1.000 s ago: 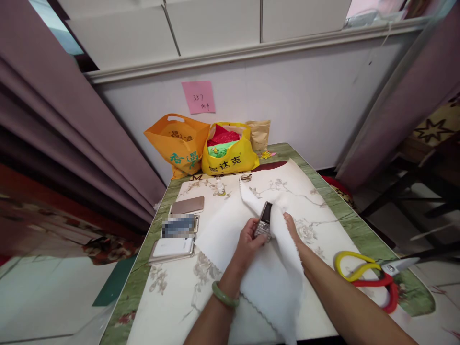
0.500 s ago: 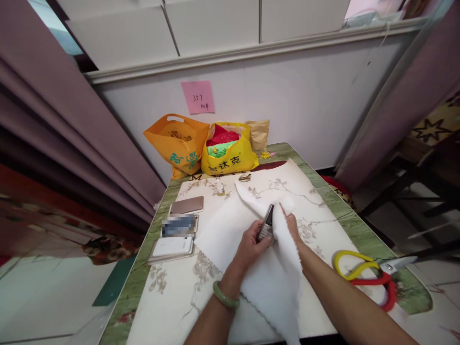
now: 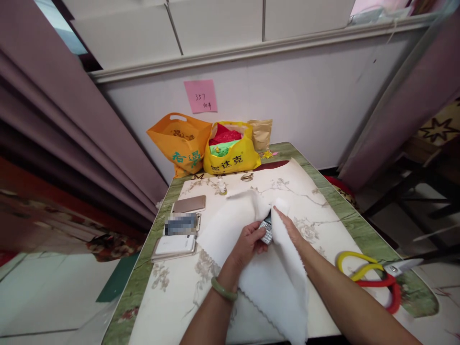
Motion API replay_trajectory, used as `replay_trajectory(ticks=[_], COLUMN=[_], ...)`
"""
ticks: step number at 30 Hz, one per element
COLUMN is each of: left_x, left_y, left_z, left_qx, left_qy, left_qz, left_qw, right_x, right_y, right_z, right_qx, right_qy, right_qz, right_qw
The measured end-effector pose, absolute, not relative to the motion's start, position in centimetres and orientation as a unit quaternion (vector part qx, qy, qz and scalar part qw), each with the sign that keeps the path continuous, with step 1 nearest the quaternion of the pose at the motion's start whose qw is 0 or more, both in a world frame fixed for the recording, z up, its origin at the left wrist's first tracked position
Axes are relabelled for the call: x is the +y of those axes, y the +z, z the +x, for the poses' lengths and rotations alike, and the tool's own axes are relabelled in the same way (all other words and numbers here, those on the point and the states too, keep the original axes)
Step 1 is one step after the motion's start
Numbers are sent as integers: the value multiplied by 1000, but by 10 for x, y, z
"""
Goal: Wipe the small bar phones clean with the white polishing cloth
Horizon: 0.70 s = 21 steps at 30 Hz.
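Observation:
My left hand (image 3: 250,241), below a green bangle-wearing wrist, is closed on a small keypad phone (image 3: 266,233). The keys face up, and the phone's upper end slips behind a fold of white cloth (image 3: 223,225). The cloth has zigzag-cut edges and drapes under and around both hands. On the far side of the raised fold, my right hand (image 3: 292,231) is closed on the cloth, its thumb along the top edge and its other fingers partly hidden. The phone and cloth are held above the table.
On the left lie a rose-gold phone (image 3: 189,204), a phone with a blurred screen (image 3: 182,224) and a white phone (image 3: 175,245). Large scissors (image 3: 390,275) rest at right. Behind stand an orange bag (image 3: 179,139), a yellow bag (image 3: 233,158), a small bottle (image 3: 222,187) and glasses (image 3: 247,177).
The phone has turned so its keypad now shows, and its upper end has gone behind the cloth. The cloth's far corner has dropped and shifted. The view has moved slightly.

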State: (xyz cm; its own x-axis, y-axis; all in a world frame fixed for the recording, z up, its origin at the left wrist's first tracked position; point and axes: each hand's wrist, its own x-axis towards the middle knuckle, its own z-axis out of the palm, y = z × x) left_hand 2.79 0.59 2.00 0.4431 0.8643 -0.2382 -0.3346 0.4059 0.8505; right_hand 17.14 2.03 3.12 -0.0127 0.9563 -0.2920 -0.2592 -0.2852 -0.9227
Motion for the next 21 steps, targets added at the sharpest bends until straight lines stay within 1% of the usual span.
replay_trajectory(ticks=[2,4,9,14,17,19,21], left_x=[6,5,2,-6,-13,-18,-24], left_y=[21,21,20,24,30,33,34], left_z=[30,31,35,39,40,41,43], left_qx=[349,355,408,465,499,514,516], left_qy=[384,381,375,356,352,353,360], left_qz=[413,451,511,548,553,522,455], left_qw=[748,725,657,597,567,582,631], right_x=[20,20,22,20,21,24,28], right_y=[34,35,31,32,31,28,23], right_z=[172,174,176,177,177,178,181], right_qx=[-301,-276,-235,-201,-170,-149,-135], right_qy=[711,740,714,768,749,747,769], right_qz=[-464,-451,-484,-440,-428,-413,-389], right_qw=[434,415,448,419,476,499,488])
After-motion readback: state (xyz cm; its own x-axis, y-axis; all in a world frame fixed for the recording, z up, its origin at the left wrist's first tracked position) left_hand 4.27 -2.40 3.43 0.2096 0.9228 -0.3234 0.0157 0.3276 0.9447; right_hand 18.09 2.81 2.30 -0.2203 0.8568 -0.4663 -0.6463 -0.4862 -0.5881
